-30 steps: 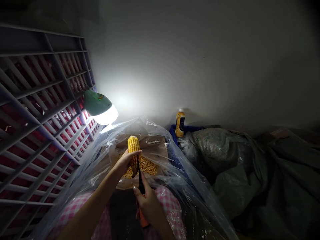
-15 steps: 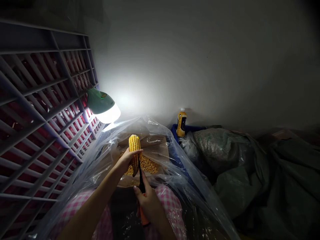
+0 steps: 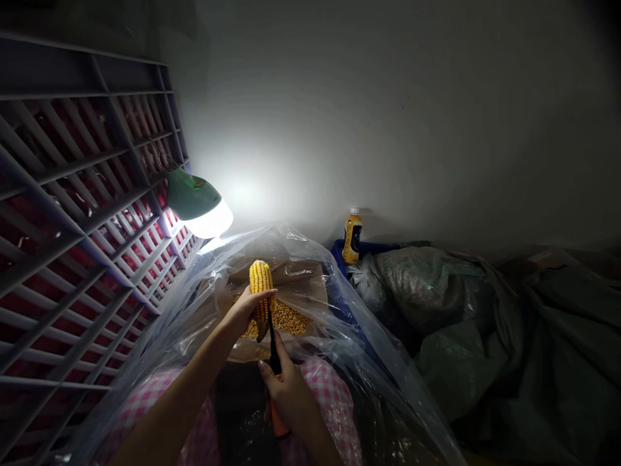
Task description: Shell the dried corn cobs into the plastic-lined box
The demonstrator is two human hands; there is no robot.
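Observation:
My left hand is wrapped round the lower part of a yellow corn cob, held upright over a cardboard box lined with clear plastic. My right hand grips a tool with an orange handle and a thin dark shaft; the shaft's tip rests against the cob's base. Loose yellow kernels lie in the box under the cob.
A lit lamp with a green top hangs from a slatted crate wall on the left. A yellow bottle stands by the wall on a blue crate. Dark sacks and tarpaulin fill the right. Pink checked cloth covers my knees.
Hardly anything differs: the view has shifted slightly, and both hands keep the same hold on the cob and the tool.

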